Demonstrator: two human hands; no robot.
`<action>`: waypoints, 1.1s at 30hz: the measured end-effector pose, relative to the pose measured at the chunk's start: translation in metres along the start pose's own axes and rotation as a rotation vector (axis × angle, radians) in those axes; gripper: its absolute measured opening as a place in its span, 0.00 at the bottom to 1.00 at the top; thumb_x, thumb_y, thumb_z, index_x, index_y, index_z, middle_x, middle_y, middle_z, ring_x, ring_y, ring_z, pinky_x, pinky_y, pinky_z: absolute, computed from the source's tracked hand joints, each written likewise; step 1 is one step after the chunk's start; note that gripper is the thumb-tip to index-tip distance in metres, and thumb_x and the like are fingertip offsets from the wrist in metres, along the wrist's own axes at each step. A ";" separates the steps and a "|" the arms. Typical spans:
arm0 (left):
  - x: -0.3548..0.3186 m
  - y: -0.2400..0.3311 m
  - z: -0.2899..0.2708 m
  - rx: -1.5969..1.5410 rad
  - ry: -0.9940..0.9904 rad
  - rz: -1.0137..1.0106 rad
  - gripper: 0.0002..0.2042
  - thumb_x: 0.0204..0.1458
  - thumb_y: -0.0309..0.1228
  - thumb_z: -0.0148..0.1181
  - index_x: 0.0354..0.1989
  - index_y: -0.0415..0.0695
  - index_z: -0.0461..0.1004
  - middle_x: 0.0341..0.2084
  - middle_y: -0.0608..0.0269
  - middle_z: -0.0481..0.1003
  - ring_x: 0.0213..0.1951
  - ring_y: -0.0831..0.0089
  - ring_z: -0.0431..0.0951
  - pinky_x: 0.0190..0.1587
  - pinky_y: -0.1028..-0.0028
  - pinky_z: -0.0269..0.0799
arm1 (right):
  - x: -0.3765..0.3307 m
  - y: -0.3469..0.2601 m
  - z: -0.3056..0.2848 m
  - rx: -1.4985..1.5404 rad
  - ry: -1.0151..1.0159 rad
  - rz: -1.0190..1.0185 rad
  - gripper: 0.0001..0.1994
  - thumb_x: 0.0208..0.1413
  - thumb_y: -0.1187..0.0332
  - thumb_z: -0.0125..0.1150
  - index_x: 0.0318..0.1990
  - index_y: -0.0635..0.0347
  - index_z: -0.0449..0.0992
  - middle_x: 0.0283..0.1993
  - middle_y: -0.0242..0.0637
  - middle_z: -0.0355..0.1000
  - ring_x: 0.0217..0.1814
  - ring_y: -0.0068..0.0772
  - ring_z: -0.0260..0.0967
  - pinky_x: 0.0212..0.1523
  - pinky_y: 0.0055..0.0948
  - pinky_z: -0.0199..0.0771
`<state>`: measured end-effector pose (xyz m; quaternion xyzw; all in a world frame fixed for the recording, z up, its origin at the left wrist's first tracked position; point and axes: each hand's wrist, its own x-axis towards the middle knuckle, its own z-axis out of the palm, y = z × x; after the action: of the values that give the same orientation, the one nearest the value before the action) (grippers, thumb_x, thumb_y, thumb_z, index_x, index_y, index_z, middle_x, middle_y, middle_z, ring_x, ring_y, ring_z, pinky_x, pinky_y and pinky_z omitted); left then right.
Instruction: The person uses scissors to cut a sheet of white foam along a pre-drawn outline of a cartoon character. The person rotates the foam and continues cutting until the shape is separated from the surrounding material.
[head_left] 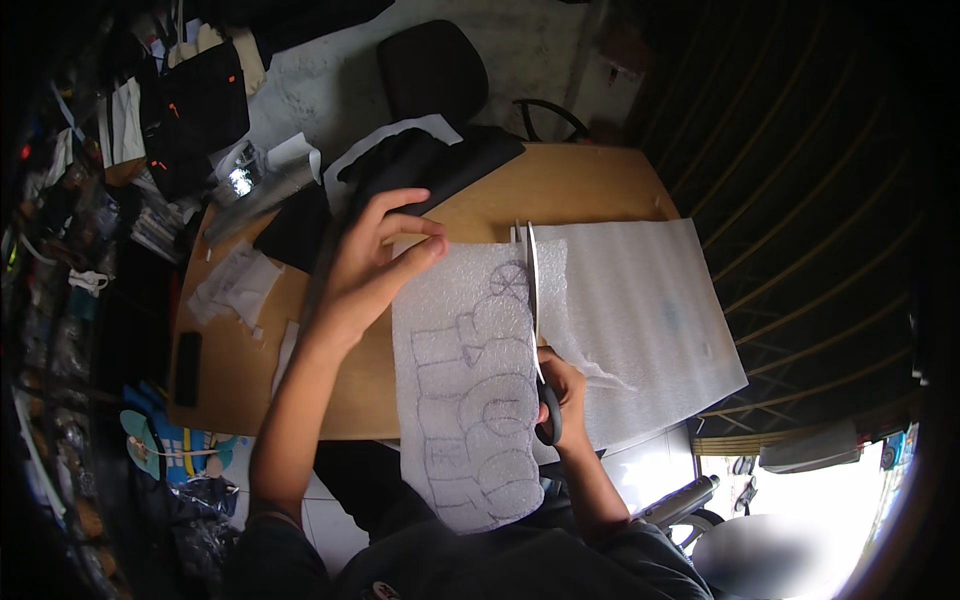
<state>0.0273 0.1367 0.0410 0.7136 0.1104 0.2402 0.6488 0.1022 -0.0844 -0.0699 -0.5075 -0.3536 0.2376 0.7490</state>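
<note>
I see my right hand (565, 392) closed through the dark handles of a pair of scissors (535, 320), blades pointing away from me along the right edge of the drawn strip of white foam sheet (470, 390), which hangs from the wooden table (560, 185) over its near edge toward my lap. My left hand (375, 262) pinches the strip's far left corner, fingers curled onto it, thumb underneath as far as I can tell. The rest of the foam sheet (650, 310) lies flat to the right of the blades; black fabric (420, 170) sits beyond the hand, a dark phone (187, 368) at the table's left edge.
</note>
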 end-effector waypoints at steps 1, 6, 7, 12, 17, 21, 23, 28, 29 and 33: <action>-0.010 -0.011 0.004 -0.144 0.159 0.029 0.20 0.49 0.35 0.62 0.46 0.36 0.69 0.36 0.58 0.74 0.40 0.77 0.73 0.43 0.77 0.67 | 0.003 0.003 0.003 -0.021 0.028 -0.039 0.41 0.34 0.46 0.72 0.48 0.73 0.68 0.36 0.35 0.73 0.36 0.21 0.68 0.39 0.22 0.67; -0.041 -0.035 0.000 -0.369 0.010 -0.379 0.21 0.45 0.35 0.66 0.45 0.36 0.70 0.38 0.57 0.75 0.42 0.73 0.74 0.45 0.74 0.68 | 0.008 0.015 0.015 -0.069 0.053 -0.019 0.37 0.35 0.49 0.73 0.47 0.71 0.68 0.24 0.29 0.68 0.22 0.17 0.63 0.24 0.16 0.61; -0.040 -0.033 -0.001 -0.319 -0.013 -0.365 0.21 0.44 0.35 0.67 0.44 0.35 0.71 0.37 0.58 0.75 0.40 0.73 0.75 0.44 0.74 0.69 | 0.008 0.016 0.017 -0.078 0.047 -0.006 0.36 0.35 0.50 0.73 0.46 0.70 0.68 0.21 0.27 0.67 0.19 0.16 0.62 0.21 0.15 0.59; -0.027 -0.013 -0.015 -0.120 -0.085 -0.286 0.18 0.39 0.31 0.70 0.37 0.34 0.75 0.31 0.58 0.77 0.33 0.74 0.77 0.38 0.76 0.71 | 0.004 0.015 0.014 -0.159 0.001 0.095 0.37 0.33 0.47 0.73 0.45 0.70 0.68 0.20 0.25 0.65 0.22 0.15 0.61 0.25 0.16 0.60; -0.023 0.024 -0.022 0.084 -0.187 -0.180 0.17 0.37 0.29 0.70 0.36 0.34 0.75 0.29 0.58 0.77 0.32 0.74 0.77 0.38 0.76 0.72 | -0.006 0.002 0.013 -0.034 -0.048 0.103 0.41 0.31 0.43 0.71 0.45 0.71 0.67 0.21 0.29 0.65 0.23 0.18 0.61 0.26 0.17 0.60; -0.025 0.042 -0.026 0.172 -0.199 -0.133 0.20 0.34 0.31 0.71 0.36 0.33 0.75 0.29 0.57 0.78 0.32 0.74 0.77 0.38 0.75 0.72 | -0.012 -0.009 0.018 -0.024 -0.067 0.071 0.45 0.28 0.39 0.69 0.45 0.73 0.64 0.20 0.33 0.64 0.19 0.19 0.62 0.19 0.16 0.58; -0.026 0.053 -0.025 0.175 -0.209 -0.136 0.21 0.33 0.31 0.72 0.36 0.32 0.75 0.30 0.57 0.78 0.33 0.72 0.77 0.40 0.74 0.71 | -0.015 -0.014 0.018 0.011 -0.075 0.079 0.46 0.28 0.39 0.70 0.46 0.74 0.64 0.21 0.33 0.65 0.19 0.19 0.62 0.19 0.16 0.58; -0.032 0.059 -0.028 0.230 -0.170 -0.069 0.23 0.31 0.32 0.73 0.37 0.31 0.74 0.31 0.55 0.77 0.34 0.70 0.77 0.41 0.74 0.71 | -0.020 -0.020 0.014 0.006 -0.087 0.080 0.47 0.24 0.42 0.73 0.47 0.75 0.64 0.22 0.35 0.65 0.20 0.21 0.63 0.20 0.16 0.59; -0.032 0.061 -0.029 0.238 -0.172 -0.074 0.24 0.31 0.32 0.74 0.37 0.31 0.74 0.32 0.54 0.77 0.35 0.70 0.77 0.42 0.73 0.71 | -0.020 -0.020 0.012 -0.009 -0.093 0.080 0.48 0.23 0.43 0.74 0.47 0.75 0.63 0.22 0.35 0.65 0.20 0.21 0.63 0.20 0.16 0.59; -0.032 0.076 -0.028 0.230 -0.205 -0.106 0.26 0.30 0.33 0.75 0.38 0.30 0.74 0.33 0.52 0.77 0.36 0.68 0.77 0.43 0.73 0.71 | -0.024 -0.021 0.001 -0.093 -0.133 0.075 0.46 0.24 0.46 0.75 0.48 0.74 0.65 0.25 0.34 0.66 0.23 0.21 0.63 0.24 0.18 0.61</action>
<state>-0.0256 0.1355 0.1102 0.7972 0.1080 0.1173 0.5823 0.0863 -0.1086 -0.0574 -0.5376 -0.3939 0.2819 0.6902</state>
